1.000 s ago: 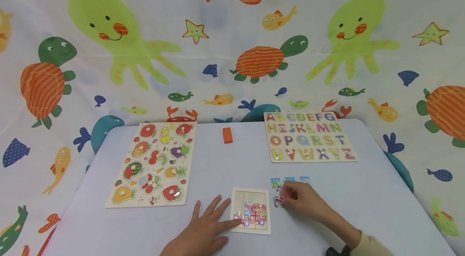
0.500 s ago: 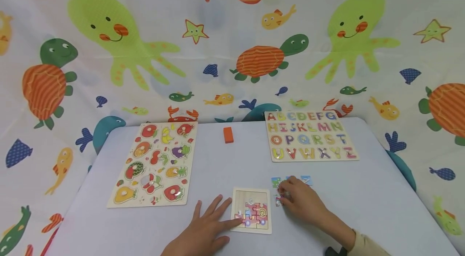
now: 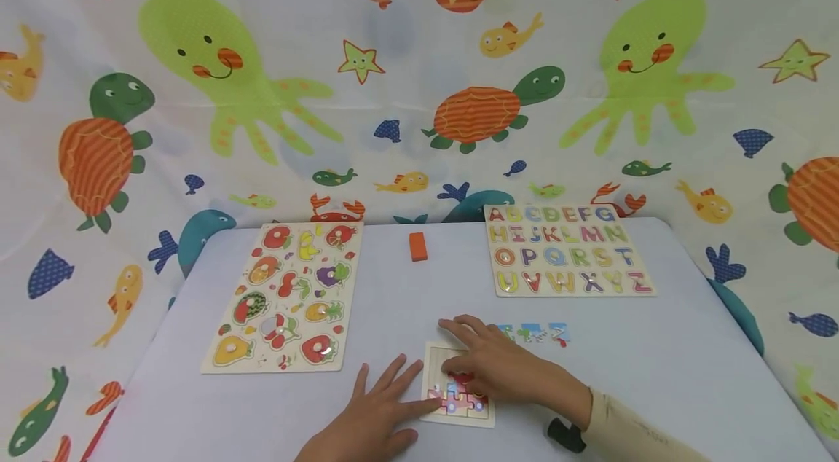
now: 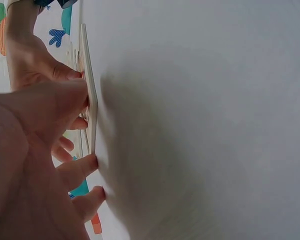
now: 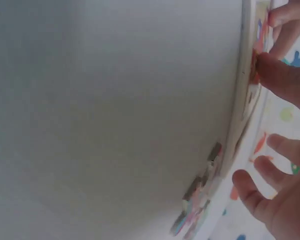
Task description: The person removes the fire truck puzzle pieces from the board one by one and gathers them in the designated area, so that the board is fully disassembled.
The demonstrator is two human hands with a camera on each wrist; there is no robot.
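Note:
A small wooden jigsaw tray [image 3: 462, 421] lies near the front middle of the table, its lower part filled with pink and blue interlocking pieces. My left hand [image 3: 376, 414] is spread flat beside it, one finger reaching over its left edge onto the pieces. Over the tray's upper right, my right hand [image 3: 501, 367] pinches a red jigsaw piece [image 3: 462, 378] between thumb and index finger, mostly covered by the hand. In the right wrist view, the thumb [image 5: 277, 75] sits close over the tray. Loose jigsaw pieces [image 3: 532, 333] lie in a row just beyond the right hand.
A fruit peg puzzle board [image 3: 282, 302] lies at the left, and an alphabet puzzle board [image 3: 566, 251] at the back right. Between them stands an orange block [image 3: 417, 247]. A sea-animal cloth [image 3: 393, 25] hangs behind the table [image 3: 387, 302].
My right hand has moved left from the loose pieces to over the tray, carrying a jigsaw piece. The left hand keeps its place at the tray's left edge.

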